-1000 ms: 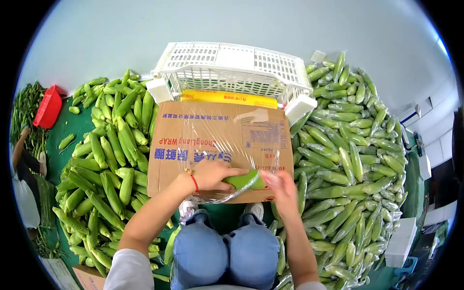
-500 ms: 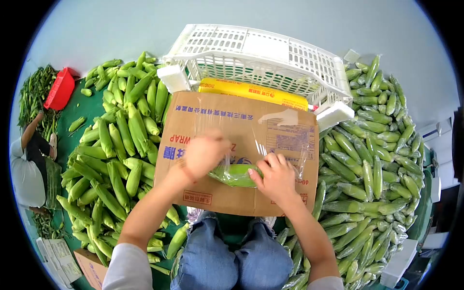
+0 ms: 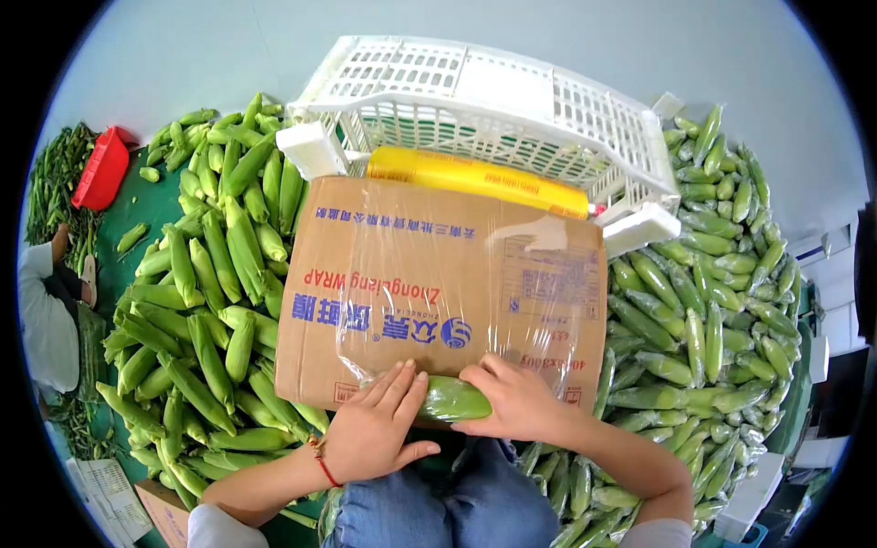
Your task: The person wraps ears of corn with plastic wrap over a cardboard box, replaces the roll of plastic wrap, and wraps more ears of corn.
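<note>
A green ear of corn in its husk (image 3: 454,399) lies across the near edge of a cardboard box (image 3: 311,274), with clear cling film (image 3: 539,338) around it. A sheet of this film runs from the roll over the box top to the corn. My left hand (image 3: 379,425) rests on the corn's left end and the film, fingers stretched out, thumb apart. My right hand (image 3: 516,399) is closed round the corn's right end. At the box's far side lies a yellow roll of cling film (image 3: 475,182), set between the ends of a white plastic crate (image 3: 502,82).
Unwrapped ears of corn (image 3: 201,338) are heaped on the left, film-wrapped ears (image 3: 685,301) on the right. A red basin (image 3: 103,169) stands far left beside green produce (image 3: 55,183). Another person (image 3: 50,320) sits at the left edge. A white crate (image 3: 108,498) lies lower left.
Both hands and the corn have come nearer to my body, down to the box's near edge. The film now stretches over the box top. My left hand has opened out flat.
</note>
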